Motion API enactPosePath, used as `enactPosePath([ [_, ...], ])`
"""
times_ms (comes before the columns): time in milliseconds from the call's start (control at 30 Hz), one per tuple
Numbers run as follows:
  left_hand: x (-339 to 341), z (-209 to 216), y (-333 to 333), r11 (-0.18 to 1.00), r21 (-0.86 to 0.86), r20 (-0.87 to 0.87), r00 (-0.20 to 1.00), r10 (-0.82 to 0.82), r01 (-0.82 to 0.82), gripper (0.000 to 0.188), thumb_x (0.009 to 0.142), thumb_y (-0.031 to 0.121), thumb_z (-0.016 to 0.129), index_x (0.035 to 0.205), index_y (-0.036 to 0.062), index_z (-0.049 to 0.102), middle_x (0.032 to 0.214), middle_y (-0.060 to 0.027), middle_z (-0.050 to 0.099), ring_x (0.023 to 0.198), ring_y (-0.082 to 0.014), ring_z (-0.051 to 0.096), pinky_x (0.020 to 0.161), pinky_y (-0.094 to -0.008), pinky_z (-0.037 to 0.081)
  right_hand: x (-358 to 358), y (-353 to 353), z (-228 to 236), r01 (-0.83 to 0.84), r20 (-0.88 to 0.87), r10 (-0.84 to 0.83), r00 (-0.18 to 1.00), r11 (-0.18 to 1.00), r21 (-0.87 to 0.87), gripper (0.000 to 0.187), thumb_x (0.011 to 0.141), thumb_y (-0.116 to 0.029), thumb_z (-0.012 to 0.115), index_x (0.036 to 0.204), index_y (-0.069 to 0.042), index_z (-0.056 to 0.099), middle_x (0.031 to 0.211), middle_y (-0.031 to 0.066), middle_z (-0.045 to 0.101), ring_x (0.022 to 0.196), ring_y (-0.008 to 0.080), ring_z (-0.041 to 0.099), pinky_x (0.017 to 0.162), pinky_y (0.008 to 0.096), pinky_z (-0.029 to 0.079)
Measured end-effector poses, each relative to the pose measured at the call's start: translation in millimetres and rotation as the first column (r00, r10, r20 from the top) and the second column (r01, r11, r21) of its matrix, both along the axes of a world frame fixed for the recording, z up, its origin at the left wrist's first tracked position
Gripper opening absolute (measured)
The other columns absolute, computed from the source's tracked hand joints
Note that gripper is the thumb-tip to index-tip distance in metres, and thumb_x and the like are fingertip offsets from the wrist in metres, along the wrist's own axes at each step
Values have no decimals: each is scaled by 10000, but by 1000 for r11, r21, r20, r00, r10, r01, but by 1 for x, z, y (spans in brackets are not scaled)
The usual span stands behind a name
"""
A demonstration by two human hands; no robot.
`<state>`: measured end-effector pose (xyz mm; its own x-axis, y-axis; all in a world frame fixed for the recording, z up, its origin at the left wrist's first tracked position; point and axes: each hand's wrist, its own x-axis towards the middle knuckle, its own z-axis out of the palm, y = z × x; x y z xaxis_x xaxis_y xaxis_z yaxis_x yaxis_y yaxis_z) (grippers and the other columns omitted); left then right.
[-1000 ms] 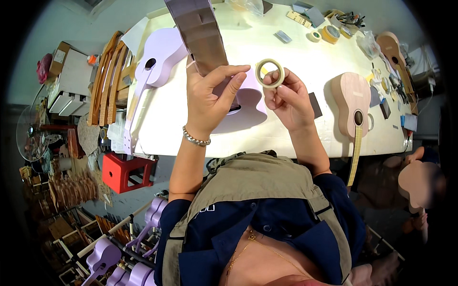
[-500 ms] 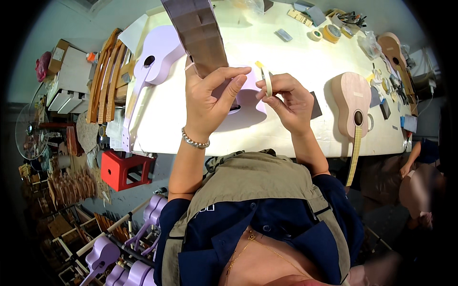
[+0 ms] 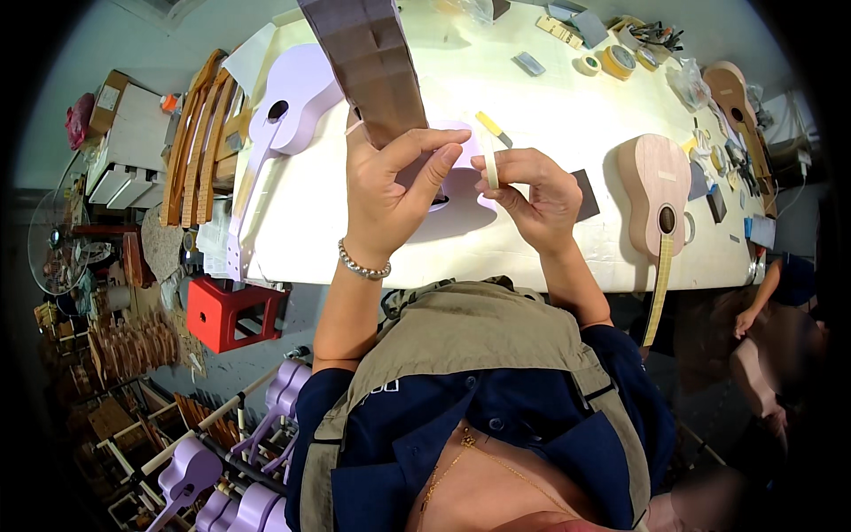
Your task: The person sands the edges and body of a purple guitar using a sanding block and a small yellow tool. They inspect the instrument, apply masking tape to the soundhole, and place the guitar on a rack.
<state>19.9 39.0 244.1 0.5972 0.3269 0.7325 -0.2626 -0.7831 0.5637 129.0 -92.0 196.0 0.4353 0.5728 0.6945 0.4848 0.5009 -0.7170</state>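
Observation:
My right hand (image 3: 536, 191) pinches a narrow cream roll of tape (image 3: 492, 167), seen nearly edge-on, between thumb and fingers. Just left of it is my left hand (image 3: 390, 182), thumb and forefinger tips drawn together; whatever lies between them is too small to make out, and its other fingers are hidden. Under and behind both hands lies a lilac ukulele body (image 3: 465, 182), partly covered by them. A yellow-handled knife (image 3: 486, 122) rests on the table just beyond the roll. A long brown, creased box-like piece (image 3: 372, 71) hangs over the left hand, close to the camera.
On the cream table (image 3: 550, 266), another lilac ukulele (image 3: 297, 97) lies left and a bare-wood ukulele (image 3: 654, 186) right. A dark flat sheet (image 3: 585, 197) is beside my right hand. Tape rolls (image 3: 618, 62) sit far right; a red stool (image 3: 226, 315) stands lower left. A co-worker's arm (image 3: 761, 297) shows at right.
The tape roll has turned more edge-on in my right hand and dropped slightly, uncovering the knife. My left hand has barely moved. The co-worker's hand at right has shifted left.

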Motion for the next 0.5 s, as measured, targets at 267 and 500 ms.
enactPosePath([
  [267,-3,1,3,997,24,40,996,-75,75,334,695,364,709,883,90,678,686,-22,585,761,-211,494,715,-328,394,-2,0,0,120,229,-98,969,989,-86,206,651,95,666,818,-1,594,879,143,642,789,242,636,670,298,522],
  [500,-7,3,2,992,81,-120,989,-86,97,411,626,376,747,928,109,667,737,-8,590,829,-220,478,778,-348,376,0,7,2,96,402,-89,911,995,4,250,605,94,648,826,-10,596,893,116,638,759,233,617,648,303,498],
])
